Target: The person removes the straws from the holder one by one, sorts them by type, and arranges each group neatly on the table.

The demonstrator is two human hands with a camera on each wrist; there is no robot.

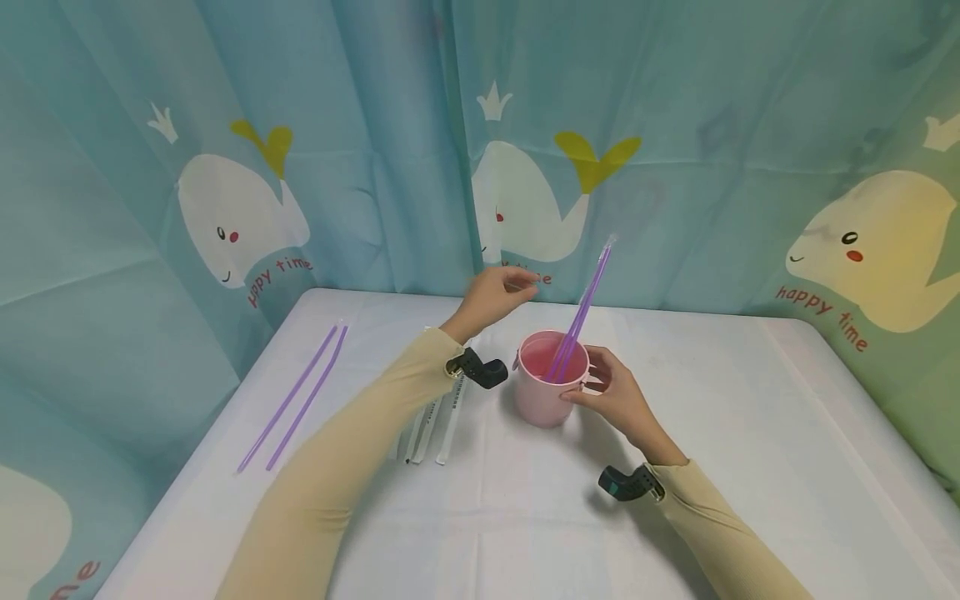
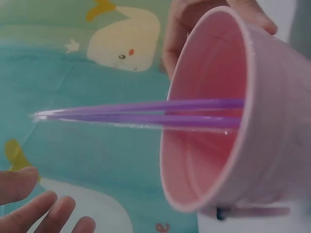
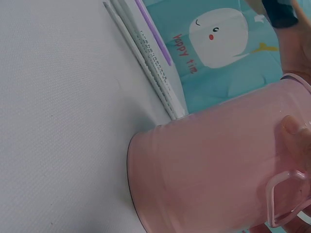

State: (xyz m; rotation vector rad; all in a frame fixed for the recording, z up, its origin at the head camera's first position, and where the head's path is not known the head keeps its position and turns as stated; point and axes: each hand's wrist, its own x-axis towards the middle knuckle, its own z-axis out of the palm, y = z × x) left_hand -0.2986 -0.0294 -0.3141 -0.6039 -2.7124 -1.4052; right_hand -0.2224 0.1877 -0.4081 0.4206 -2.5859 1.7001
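Note:
My right hand (image 1: 615,392) grips a small pink bucket (image 1: 538,404) by its right side, thumb in front and fingers behind. Purple straws (image 1: 573,329) in clear wrapping lean inside the bucket, their tops sticking out above the rim. My left hand (image 1: 498,293) is in the air behind and left of the bucket; in the left wrist view its fingers (image 2: 34,213) are spread and hold nothing. A wire handle (image 3: 272,201) hangs on the bucket's side in the right wrist view. How far down the straws reach is hidden by the bucket wall.
Two wrapped purple straws (image 1: 288,400) lie at the left of the white table (image 1: 480,517). Several white paper-wrapped straws (image 1: 450,421) lie left of the bucket, partly covered by my left forearm. A whale-print curtain (image 1: 405,208) hangs behind the table.

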